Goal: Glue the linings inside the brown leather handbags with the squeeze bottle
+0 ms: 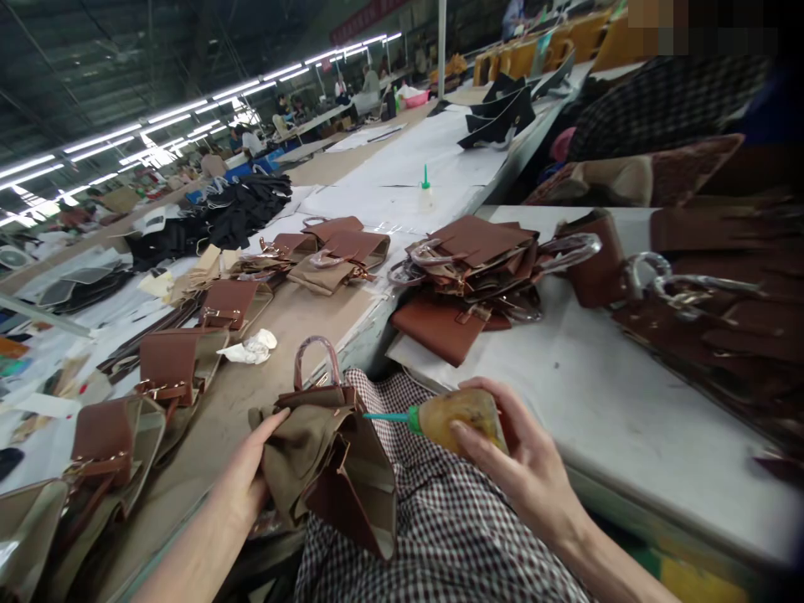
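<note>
Right hand (pixel 518 456) wrapped round a grimy translucent squeeze bottle (pixel 461 419), amber contents inside, thin teal nozzle (pixel 386 416) tip at the edge of the brown bag (pixel 330 500), contact unclear. Left hand (pixel 252 462) pinching the bag's wrinkled olive lining (pixel 294 456); smooth boxy panels, plastic-wrapped handle (pixel 300 368) upright, over checked cloth (pixel 433 502).

A dark-and-white, finely checked garment (pixel 452 511) is worn, with bare forearms (pixel 581 536) and ungloved hands (pixel 528 456).

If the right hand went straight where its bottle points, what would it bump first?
Most likely the brown handbag: the teal nozzle of the squeeze bottle in the right hand points at it. I can't tell how close they are.
</note>
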Demonstrator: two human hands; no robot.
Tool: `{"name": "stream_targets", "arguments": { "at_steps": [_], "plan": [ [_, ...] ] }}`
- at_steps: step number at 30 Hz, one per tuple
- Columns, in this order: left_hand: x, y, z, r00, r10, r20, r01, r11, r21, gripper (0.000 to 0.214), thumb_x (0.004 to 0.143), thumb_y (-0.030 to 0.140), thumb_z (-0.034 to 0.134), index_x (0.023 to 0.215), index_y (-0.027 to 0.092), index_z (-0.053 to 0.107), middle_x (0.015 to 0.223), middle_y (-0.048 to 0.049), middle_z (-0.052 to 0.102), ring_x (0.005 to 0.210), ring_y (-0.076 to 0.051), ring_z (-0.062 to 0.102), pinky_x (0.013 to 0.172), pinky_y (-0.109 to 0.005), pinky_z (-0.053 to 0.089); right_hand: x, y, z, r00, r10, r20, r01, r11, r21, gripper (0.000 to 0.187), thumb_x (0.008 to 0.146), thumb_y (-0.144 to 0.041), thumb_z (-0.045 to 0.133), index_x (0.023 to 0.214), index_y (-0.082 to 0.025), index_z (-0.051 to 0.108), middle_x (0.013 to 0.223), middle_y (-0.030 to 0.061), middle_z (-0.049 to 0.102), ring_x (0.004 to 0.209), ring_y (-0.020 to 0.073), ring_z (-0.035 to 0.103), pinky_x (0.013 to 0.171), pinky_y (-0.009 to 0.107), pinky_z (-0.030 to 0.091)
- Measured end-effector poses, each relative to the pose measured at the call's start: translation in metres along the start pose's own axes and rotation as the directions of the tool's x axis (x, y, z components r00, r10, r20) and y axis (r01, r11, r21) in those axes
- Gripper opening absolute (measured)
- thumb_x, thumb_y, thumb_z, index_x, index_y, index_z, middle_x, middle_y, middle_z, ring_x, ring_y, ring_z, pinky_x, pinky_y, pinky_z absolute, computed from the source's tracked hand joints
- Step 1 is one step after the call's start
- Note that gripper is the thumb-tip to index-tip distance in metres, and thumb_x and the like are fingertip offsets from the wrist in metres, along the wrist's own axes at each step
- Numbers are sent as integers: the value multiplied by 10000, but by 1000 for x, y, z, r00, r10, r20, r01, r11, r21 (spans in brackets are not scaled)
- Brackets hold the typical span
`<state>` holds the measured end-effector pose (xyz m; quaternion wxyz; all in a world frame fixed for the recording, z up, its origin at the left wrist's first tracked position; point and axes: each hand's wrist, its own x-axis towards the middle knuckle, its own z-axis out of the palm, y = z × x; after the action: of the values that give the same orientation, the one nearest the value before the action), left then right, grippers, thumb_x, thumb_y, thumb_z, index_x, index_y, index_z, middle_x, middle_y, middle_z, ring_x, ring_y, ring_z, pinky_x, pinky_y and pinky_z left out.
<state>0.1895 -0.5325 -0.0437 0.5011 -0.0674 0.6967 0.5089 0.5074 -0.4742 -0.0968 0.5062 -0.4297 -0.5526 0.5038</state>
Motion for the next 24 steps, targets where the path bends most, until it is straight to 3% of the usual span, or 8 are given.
{"name": "stream_targets", "arguments": {
  "at_steps": [6, 11, 15, 17, 24],
  "plan": [
    [2, -1, -4, 999, -39, 7, 39, 999, 4, 475, 969, 286, 718, 1379, 49, 687, 1027, -258, 817, 760, -392, 809, 770, -594, 679, 9, 3, 7, 957, -274, 97, 288, 936, -200, 386, 980, -440, 755, 1305, -307, 596, 1164, 59, 689, 985, 259, 709, 867, 364, 611],
    [3, -2, -7, 1000, -12, 27, 12, 1000, 6, 468, 961, 270, 732, 1383, 74, 686, 1019, -220, 828, 778, -370, 815, 770, -544, 689, 20, -6, 4, 822, -517, 240, 568, 775, -275, 514, 962, -355, 772, 1408, -252, 538, 1144, 92, 651, 995, 273, 666, 878, 386, 608],
    [-1, -1, -5, 1000, -9, 21, 8, 1000, 24, 433, 984, 273, 696, 1363, 63, 698, 966, -224, 828, 710, -365, 803, 677, -525, 685, 24, -12, 2, 755, -598, 270, 653, 726, -218, 547, 957, -297, 764, 1439, -226, 515, 1133, 98, 630, 978, 261, 635, 814, 355, 603],
    [-2, -1, -4, 1000, 0, 18, 0, 1000, 28, 421, 983, 263, 695, 1354, 63, 703, 967, -222, 830, 701, -363, 803, 664, -519, 685, 24, -13, 2, 767, -589, 254, 638, 743, -203, 531, 952, -296, 763, 1423, -228, 526, 1117, 88, 628, 950, 250, 629, 787, 343, 596],
    [4, -5, -8, 999, -13, 29, 13, 1000, 21, 422, 976, 278, 705, 1334, 54, 709, 900, -202, 829, 699, -355, 805, 667, -489, 683, 13, -2, 0, 925, -376, 57, 377, 889, -261, 363, 989, -377, 737, 1310, -279, 597, 1144, 55, 680, 948, 232, 687, 817, 326, 593]
  ]
}}
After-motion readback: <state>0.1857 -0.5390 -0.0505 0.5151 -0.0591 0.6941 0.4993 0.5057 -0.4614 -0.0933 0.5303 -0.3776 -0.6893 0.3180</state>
